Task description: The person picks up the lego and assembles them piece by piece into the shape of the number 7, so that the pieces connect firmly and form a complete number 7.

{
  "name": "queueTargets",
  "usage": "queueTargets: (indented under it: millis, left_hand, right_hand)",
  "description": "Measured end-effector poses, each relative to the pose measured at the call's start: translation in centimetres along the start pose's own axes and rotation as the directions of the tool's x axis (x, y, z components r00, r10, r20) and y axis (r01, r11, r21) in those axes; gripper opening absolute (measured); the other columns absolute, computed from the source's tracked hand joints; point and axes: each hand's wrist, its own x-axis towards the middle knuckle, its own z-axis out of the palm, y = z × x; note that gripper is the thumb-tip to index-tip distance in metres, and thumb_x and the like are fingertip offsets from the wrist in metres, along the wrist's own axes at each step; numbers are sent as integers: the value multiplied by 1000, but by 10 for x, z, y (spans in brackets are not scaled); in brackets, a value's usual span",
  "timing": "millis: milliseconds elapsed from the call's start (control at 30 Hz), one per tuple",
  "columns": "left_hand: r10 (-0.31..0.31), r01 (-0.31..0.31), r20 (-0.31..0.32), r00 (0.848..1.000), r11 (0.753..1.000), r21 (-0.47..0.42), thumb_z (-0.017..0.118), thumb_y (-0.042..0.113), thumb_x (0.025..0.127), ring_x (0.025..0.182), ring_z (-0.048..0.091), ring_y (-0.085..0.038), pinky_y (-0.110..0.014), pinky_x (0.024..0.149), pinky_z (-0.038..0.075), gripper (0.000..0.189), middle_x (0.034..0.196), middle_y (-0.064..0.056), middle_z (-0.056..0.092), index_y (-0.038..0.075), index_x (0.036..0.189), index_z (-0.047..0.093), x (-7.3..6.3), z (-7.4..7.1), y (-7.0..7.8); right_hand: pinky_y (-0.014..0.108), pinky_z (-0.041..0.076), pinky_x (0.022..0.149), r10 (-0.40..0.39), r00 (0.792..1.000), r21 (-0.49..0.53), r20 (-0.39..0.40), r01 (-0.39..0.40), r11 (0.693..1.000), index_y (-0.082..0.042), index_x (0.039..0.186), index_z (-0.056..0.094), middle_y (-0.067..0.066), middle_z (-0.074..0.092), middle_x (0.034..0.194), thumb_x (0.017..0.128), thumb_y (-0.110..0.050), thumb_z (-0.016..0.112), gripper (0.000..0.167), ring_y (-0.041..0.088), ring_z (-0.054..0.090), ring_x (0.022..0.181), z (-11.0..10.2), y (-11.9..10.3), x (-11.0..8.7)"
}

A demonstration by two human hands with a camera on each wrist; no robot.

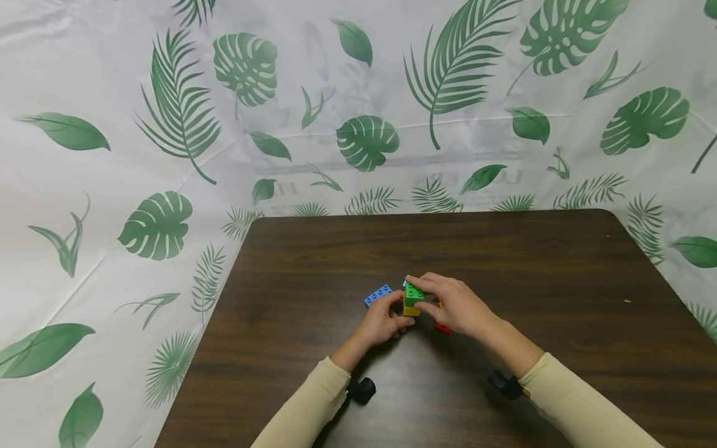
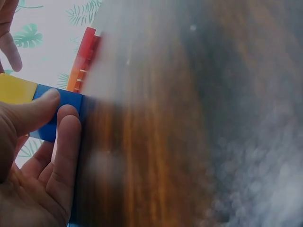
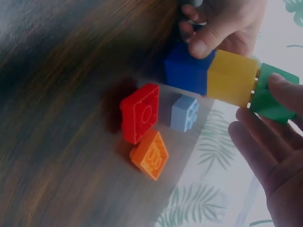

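Head looks down — wrist close-ups share yellow brick [image 3: 232, 78].

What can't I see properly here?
Head view: most of the orange block, covered by the right hand.
Head view: most of the light blue block, behind the green block and that hand.
Left wrist view: one end of the yellow block, cut off by the left edge.
Same view: the table at lower right, blurred.

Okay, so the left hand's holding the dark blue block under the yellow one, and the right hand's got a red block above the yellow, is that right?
Not quite: the right hand has a green block above the yellow block, not a red one, as the right wrist view shows. The left hand does hold the dark blue block under the yellow one.
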Motion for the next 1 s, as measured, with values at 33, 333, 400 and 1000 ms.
queueTargets:
  millis: [33, 333, 400, 1000]
  left_hand:
    - [4, -4, -1, 1000, 1000, -2, 77, 4, 84, 52, 62, -18, -28, 44, 53, 41, 96, -6, 65, 16, 120, 63, 0, 0, 0]
    - [-3, 3, -4, 1000, 1000, -8, 76, -1, 83, 51, 63, -18, -29, 46, 54, 46, 78, -5, 68, 12, 125, 61, -1, 0, -1]
    - [-2, 2, -10, 1000, 1000, 3, 76, -1, 83, 51, 63, -17, -29, 46, 54, 47, 75, -4, 68, 11, 126, 61, -2, 0, -1]
    - [-16, 17, -5, 1000, 1000, 16, 75, 2, 85, 53, 64, -16, -28, 48, 54, 48, 77, -5, 69, 12, 129, 60, -3, 2, 0]
  right_hand:
    - [29, 54, 70, -1, 1000, -8, -4, 1, 1000, -12, 140, 56, -2, 63, 114, 86, -14, 77, 58, 10, 60, 82, 0, 0, 0]
    - [24, 49, 63, 6, 1000, -100, -12, -7, 995, -14, 138, 58, -1, 62, 114, 87, -16, 77, 55, 8, 55, 71, 7, -1, 2]
    - [24, 49, 61, -6, 1000, -125, -9, 5, 992, -14, 137, 58, -1, 62, 115, 87, -17, 76, 54, 7, 54, 69, 7, -2, 3]
    - [22, 43, 55, 11, 1000, -131, -9, -12, 991, -12, 142, 53, 3, 65, 117, 89, -18, 74, 57, 6, 47, 60, 13, 2, -3]
